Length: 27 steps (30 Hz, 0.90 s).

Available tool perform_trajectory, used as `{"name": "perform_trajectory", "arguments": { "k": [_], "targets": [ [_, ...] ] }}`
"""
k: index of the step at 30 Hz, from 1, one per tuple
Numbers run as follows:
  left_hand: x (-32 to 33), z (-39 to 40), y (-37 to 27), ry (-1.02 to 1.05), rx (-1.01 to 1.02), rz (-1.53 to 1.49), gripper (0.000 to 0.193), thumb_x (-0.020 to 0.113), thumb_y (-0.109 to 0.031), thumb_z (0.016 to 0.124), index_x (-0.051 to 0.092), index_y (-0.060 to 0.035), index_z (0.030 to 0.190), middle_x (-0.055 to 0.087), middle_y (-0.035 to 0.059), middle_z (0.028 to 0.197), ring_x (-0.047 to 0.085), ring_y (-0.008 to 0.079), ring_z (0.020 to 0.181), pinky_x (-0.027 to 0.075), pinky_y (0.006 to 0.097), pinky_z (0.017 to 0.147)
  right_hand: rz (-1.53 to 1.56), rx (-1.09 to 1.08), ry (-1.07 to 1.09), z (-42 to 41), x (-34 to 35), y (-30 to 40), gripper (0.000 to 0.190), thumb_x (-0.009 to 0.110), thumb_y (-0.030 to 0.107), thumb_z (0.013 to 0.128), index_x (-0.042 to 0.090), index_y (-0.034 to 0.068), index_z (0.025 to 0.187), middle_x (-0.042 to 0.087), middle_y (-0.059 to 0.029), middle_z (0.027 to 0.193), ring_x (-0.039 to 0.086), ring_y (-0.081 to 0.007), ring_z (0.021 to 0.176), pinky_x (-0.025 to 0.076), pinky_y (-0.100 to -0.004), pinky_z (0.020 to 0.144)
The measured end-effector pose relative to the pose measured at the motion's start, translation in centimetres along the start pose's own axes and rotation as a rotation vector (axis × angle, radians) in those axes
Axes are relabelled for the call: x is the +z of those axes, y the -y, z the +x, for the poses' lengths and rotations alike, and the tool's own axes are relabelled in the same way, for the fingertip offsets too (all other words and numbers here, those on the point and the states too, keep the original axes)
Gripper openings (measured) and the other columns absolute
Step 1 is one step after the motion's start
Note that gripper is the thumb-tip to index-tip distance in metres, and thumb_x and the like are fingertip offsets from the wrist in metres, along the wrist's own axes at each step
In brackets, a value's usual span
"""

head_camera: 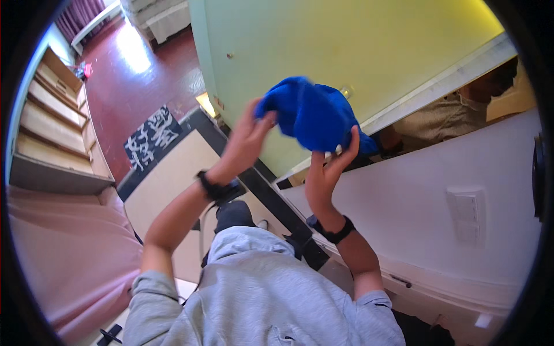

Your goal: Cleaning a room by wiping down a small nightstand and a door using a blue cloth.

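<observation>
A blue cloth (318,116), bunched and draped, is held up in front of a pale green wall panel. At its left edge my left hand (249,134), slightly blurred, grips a fold between thumb and fingers. Under its lower right part is my right hand (329,173), with thumb and fingers spread along the fabric; some fingertips are hidden by the cloth. Black bands are on both wrists. Whether the cloth is a garment or a cap I cannot tell.
Right of the cloth, a mirror (446,121) reflects a person. A white wall with a switch plate (467,216) is at the right. A doormat with writing (153,136) lies on the red floor (112,99). Wooden shelves (56,116) and a pink cover (69,251) are at the left.
</observation>
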<state>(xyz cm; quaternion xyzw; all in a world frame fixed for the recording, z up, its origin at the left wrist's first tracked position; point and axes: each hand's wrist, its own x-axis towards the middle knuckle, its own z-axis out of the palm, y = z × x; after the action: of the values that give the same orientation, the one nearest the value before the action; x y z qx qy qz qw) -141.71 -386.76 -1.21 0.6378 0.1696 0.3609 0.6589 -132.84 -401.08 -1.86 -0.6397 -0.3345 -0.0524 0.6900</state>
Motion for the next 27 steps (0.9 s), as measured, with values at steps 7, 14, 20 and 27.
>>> {"name": "perform_trajectory", "arguments": {
  "k": [7, 14, 20, 27],
  "targets": [
    [7.8, 9.3, 7.5, 0.639, 0.077, 0.007, 0.044, 0.057, -0.027, 0.099, 0.049, -0.0006, 0.133, 0.060, 0.0208, 0.126, 0.058, 0.0275, 0.113, 0.043, 0.0400, 0.102, -0.260, -0.018, -0.416, 8.3, 4.6, -6.9, 0.074, 0.066, 0.009, 0.088, 0.022, -0.003, 0.146, 0.034, -0.0264, 0.143, 0.039, -0.0366, 0.131, 0.027, -0.0488, 0.115],
    [5.3, 7.4, 16.6, 0.904, 0.054, 0.139, 0.027, 0.057, -0.014, 0.096, 0.059, -0.0056, 0.121, 0.060, 0.0224, 0.123, 0.057, 0.0399, 0.114, 0.044, 0.0441, 0.100, -0.406, 0.163, -0.470, -1.6, 2.8, -14.7, 0.067, 0.066, 0.013, 0.092, 0.022, 0.002, 0.142, 0.039, -0.0220, 0.136, 0.045, -0.0316, 0.124, 0.034, -0.0453, 0.109],
    [3.6, 9.5, 15.8, 0.887, 0.209, 0.034, 0.036, 0.063, -0.015, 0.093, 0.055, -0.0050, 0.127, 0.058, 0.0231, 0.126, 0.055, 0.0411, 0.117, 0.044, 0.0452, 0.101, -0.658, -0.002, -0.428, 1.9, 3.4, -11.5, 0.058, 0.069, 0.006, 0.086, 0.035, 0.004, 0.133, 0.040, -0.0144, 0.126, 0.046, -0.0286, 0.116, 0.035, -0.0421, 0.106],
    [1.6, 11.3, 14.5, 0.958, 0.241, 0.141, 0.033, 0.065, -0.012, 0.087, 0.055, -0.0060, 0.117, 0.062, 0.0191, 0.111, 0.058, 0.0422, 0.107, 0.048, 0.0468, 0.088, -0.810, 0.140, -0.303, -3.1, 2.8, -17.3, 0.041, 0.061, 0.014, 0.095, 0.046, 0.001, 0.130, 0.048, -0.0151, 0.128, 0.048, -0.0279, 0.119, 0.036, -0.0406, 0.105]
  ]
}}
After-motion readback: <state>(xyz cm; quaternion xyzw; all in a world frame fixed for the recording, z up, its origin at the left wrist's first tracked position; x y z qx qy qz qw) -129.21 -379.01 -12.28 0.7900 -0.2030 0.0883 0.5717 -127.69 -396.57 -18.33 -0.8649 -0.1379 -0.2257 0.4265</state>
